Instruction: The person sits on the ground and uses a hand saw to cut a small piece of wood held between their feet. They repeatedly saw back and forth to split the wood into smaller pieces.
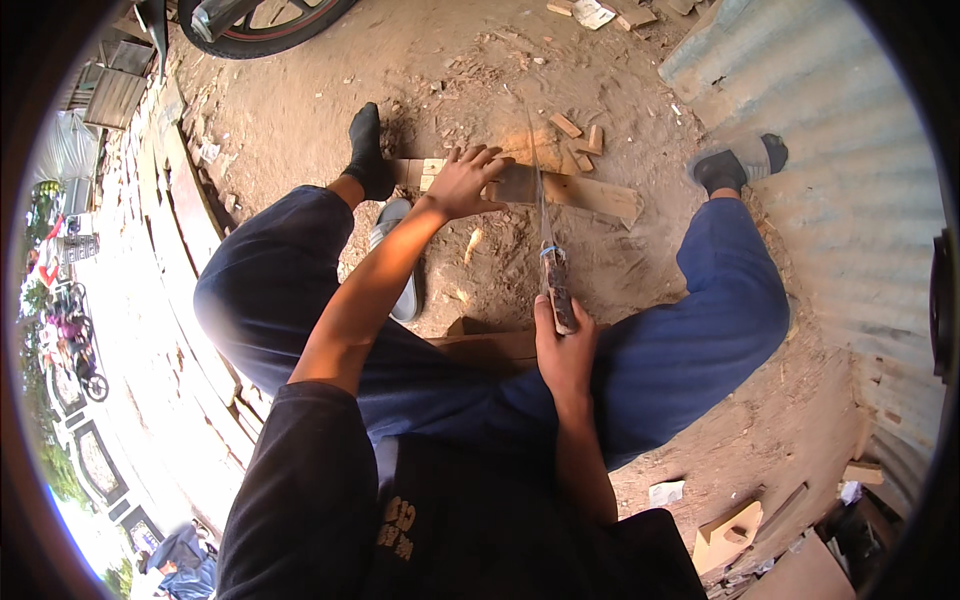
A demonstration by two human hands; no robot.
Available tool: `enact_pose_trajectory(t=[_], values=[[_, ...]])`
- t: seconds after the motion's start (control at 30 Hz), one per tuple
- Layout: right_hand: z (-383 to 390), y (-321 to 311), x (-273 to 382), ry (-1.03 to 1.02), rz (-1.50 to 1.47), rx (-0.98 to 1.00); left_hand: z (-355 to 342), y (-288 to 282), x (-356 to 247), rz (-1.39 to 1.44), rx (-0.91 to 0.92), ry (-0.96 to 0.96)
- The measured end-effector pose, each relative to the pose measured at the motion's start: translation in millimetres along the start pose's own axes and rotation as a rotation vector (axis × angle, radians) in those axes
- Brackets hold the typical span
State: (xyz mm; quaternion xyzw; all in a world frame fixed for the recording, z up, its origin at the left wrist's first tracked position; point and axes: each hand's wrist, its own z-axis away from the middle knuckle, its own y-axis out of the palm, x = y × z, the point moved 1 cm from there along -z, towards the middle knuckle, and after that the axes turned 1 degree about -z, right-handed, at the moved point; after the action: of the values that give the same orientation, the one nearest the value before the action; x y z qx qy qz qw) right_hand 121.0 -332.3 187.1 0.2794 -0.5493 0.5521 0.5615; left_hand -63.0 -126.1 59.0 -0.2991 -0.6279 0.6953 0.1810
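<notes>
My left hand (465, 183) lies across a wooden plank (595, 195), gripping it with spread, bent fingers. My right hand (563, 345) is closed on the wrapped handle (555, 280) of a handsaw, whose long, thin blade (540, 200) points away from me and crosses the plank just right of my left hand. The plank lies low over the dirt, its left end by my left socked foot (368, 155). Small wood offcuts (566, 125) and pale sawdust are scattered just beyond it.
A grey sandal (405, 295) sits below my left foot. Corrugated metal sheeting (830, 250) rises at the right. A motorcycle wheel (260, 25) is at the top left, stacked planks (180, 170) along the left. Cardboard (725, 540) lies at lower right; distant bikes (80, 340) show at far left.
</notes>
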Motion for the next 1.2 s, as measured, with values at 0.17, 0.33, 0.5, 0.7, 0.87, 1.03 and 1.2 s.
enact_pose_trajectory(t=[0.17,0.33,0.5,0.7,0.87,1.03,1.2], values=[[0.7,-5.8,-1.0,-0.007,-0.067,-0.084,-1.7,-1.3,-6.1,-0.011,0.02,-0.003],[-0.8,-9.7,0.4,0.01,-0.057,-0.1,-0.5,2.1,-5.2,-0.052,0.121,-0.134],[-0.9,-10.5,5.1,0.029,-0.078,-0.033,14.6,24.7,19.7,-0.113,0.187,-0.242],[-0.5,-9.4,8.3,-0.008,-0.086,-0.006,13.3,40.3,18.9,-0.198,0.171,-0.132],[-1.5,-11.4,3.4,0.001,-0.098,-0.008,-4.3,48.0,13.9,-0.208,0.122,-0.108],[-2.0,-15.5,5.8,0.018,-0.14,-0.031,-20.4,40.7,12.0,-0.199,0.209,-0.114],[-2.5,-13.3,8.8,0.014,-0.165,-0.034,-34.0,40.2,2.5,-0.116,0.315,-0.121]])
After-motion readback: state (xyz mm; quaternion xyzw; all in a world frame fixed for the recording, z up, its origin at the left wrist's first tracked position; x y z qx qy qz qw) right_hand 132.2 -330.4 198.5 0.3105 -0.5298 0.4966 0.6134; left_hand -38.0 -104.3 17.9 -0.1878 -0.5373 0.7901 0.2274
